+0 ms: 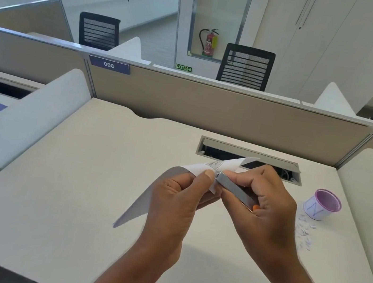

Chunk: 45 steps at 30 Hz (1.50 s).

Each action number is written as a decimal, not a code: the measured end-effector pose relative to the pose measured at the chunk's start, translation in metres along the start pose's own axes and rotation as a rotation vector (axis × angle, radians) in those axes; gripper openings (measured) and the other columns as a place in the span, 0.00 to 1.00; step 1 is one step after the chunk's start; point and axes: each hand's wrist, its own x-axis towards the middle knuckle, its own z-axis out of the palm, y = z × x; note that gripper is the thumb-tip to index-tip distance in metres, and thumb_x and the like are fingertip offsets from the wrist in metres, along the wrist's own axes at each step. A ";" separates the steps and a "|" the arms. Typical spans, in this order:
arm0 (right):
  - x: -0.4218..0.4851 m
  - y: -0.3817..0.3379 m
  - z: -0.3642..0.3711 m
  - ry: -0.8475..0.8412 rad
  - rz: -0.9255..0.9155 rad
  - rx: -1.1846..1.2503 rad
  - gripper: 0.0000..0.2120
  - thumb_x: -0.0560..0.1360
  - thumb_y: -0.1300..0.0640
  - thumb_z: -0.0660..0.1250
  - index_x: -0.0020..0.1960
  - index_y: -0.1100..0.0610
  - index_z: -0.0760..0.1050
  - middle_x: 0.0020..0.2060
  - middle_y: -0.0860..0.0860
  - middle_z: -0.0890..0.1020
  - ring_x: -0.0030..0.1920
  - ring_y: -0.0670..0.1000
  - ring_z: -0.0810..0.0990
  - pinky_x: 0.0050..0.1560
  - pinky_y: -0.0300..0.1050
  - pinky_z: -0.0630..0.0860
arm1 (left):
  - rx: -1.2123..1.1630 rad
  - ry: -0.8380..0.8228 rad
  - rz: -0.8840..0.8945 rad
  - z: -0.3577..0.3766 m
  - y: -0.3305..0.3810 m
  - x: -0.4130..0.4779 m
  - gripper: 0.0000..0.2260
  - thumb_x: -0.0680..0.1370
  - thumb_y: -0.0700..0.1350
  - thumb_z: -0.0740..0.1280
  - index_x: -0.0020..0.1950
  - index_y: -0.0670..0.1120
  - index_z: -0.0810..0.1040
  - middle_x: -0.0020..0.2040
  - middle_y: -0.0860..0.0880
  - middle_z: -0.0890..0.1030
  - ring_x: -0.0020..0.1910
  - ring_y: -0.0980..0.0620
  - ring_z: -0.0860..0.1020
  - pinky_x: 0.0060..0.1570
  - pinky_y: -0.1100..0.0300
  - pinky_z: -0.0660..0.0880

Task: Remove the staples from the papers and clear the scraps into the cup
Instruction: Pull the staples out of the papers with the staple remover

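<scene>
Step in hand: the person is, by my reading, working a staple out of the papers [197, 168]; the staple itself is too small to see.
Papers: they are being held up above the tabletop [71, 196] at the centre of the frame, curling, with one corner drooping toward the lower left.
Left hand [178, 197]: its fingers [208, 174] are pinching the papers' upper edge.
Right hand [266, 205]: it is gripping a silver metal tool [236, 190], whose tip is touching the papers just beside the left thumb.
Cup [322, 205]: it is standing upright at the right of the frame, well apart from both hands.
Scraps [305, 231]: they are lying loose on the tabletop just below the cup, not in it.
Next move: it is probably calling for the tool's tip to pry under the staple while the left pinch is keeping the sheet taut. The scraps are waiting to be swept into the cup.
</scene>
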 end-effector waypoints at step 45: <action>0.000 -0.010 -0.009 0.032 -0.048 -0.017 0.11 0.74 0.59 0.81 0.55 0.54 0.86 0.46 0.46 0.80 0.49 0.43 0.80 0.45 0.30 0.74 | -0.025 0.004 0.032 0.005 0.004 -0.014 0.13 0.86 0.45 0.69 0.51 0.39 0.90 0.51 0.44 0.92 0.56 0.47 0.90 0.63 0.56 0.84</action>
